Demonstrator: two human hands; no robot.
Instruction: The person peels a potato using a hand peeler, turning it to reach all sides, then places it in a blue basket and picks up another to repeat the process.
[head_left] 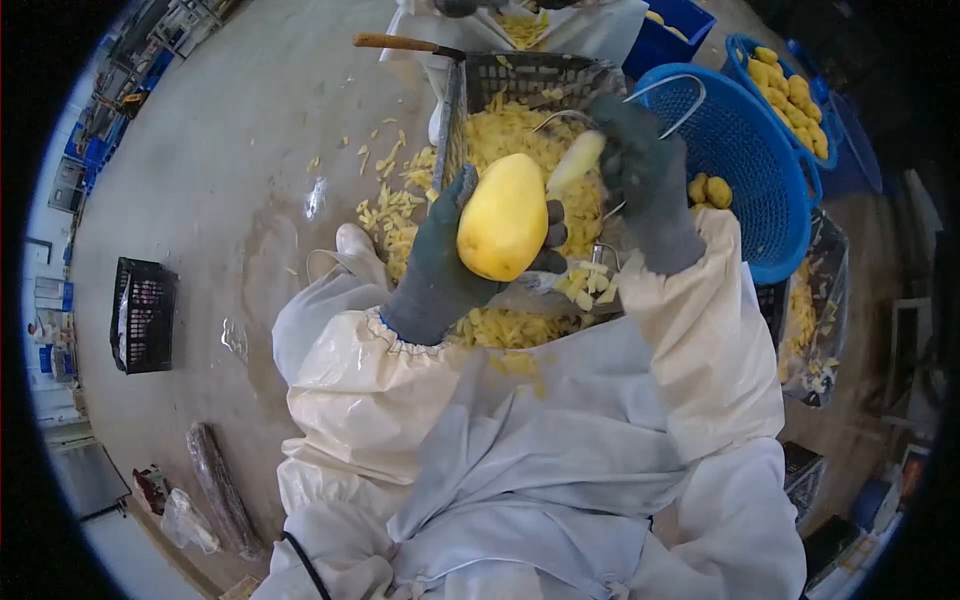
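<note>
A large peeled yellow potato [505, 217] rests in my left hand [443, 262], its gloved fingers wrapped around the underside and sides. To the right, my gloved right hand [640, 150] is closed, slightly blurred, over the crate. A pale, slender piece [577, 163] sticks out from its fingers toward the potato; I cannot tell what tool, if any, the hand grips. Beneath both hands a dark crate [455, 125] is heaped with potato peelings [510, 130]. More pale scraps [585, 285] lie by a bent metal bar near my lap.
A wooden-handled knife [400, 42] lies across the crate's far corner. Blue baskets [755, 200] with potatoes stand at the right. Another person's apron [610, 30] shows opposite. Peelings [390, 225] litter the wet floor, and a black crate [145, 315] sits at left.
</note>
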